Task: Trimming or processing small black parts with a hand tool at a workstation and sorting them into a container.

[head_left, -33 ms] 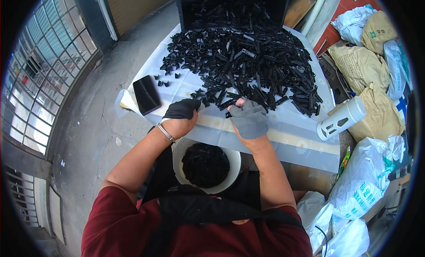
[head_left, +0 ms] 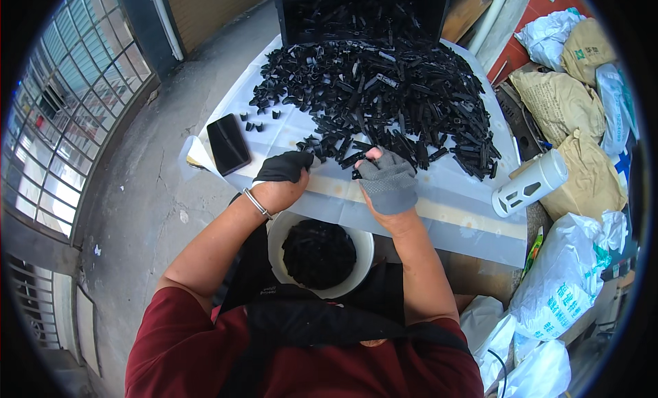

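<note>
Grey concrete floor (head_left: 171,138) over here, cracked and smudgy, with a metal grille (head_left: 72,117) on the left of the frame. Biggest thing going is a table under a milky, wrinkled plastic sheet (head_left: 291,125), center to top, and dumped on it is a huge pile of black parts (head_left: 404,90), shiny little strips and curved clips. More sit in a dark open bin (head_left: 281,18) at top center. Sacks line the right side: a crinkly tan one (head_left: 556,100) with faint print, plus a glossy white bag (head_left: 565,278) lettered in blue. Round white bucket (head_left: 367,251), lower center, has black bits inside. White bottle (head_left: 530,183) with dark cutout shapes on its side, right; glassy black phone (head_left: 228,146), left of center. Left hand (head_left: 282,177), black fingerless glove, is curled tight at the table edge; can't tell what's inside. Right hand (head_left: 386,183), grey textured glove, is pinched narrow, seemingly on a small black piece (head_left: 356,173), mid-frame.
</note>
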A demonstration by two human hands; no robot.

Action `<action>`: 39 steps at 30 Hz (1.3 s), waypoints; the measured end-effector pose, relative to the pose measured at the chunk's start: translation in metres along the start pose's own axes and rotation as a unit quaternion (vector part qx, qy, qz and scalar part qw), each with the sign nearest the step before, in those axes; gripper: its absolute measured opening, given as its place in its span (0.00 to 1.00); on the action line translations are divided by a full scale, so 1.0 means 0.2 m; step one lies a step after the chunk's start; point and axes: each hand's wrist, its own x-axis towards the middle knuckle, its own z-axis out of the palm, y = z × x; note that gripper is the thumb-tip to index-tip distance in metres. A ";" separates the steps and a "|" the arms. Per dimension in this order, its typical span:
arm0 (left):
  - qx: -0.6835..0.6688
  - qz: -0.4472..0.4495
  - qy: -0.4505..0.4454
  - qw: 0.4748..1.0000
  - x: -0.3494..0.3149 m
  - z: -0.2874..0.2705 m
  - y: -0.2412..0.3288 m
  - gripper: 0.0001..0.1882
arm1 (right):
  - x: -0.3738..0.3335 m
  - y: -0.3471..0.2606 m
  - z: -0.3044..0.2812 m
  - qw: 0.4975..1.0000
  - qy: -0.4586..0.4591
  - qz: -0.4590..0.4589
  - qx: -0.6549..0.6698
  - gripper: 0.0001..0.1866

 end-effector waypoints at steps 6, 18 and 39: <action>-0.134 0.005 -0.076 0.988 -0.06 -0.08 0.14 0.20 | -0.06 -0.13 -0.05 0.985 -0.077 0.010 0.152 0.12; -0.475 -0.164 -0.088 0.860 -0.25 0.08 0.20 0.24 | -0.10 -0.25 -0.04 0.960 -0.111 0.064 0.250 0.15; -0.261 0.009 -0.075 0.962 -0.18 -0.03 0.24 0.17 | -0.17 -0.26 -0.04 0.979 -0.063 -0.005 0.191 0.08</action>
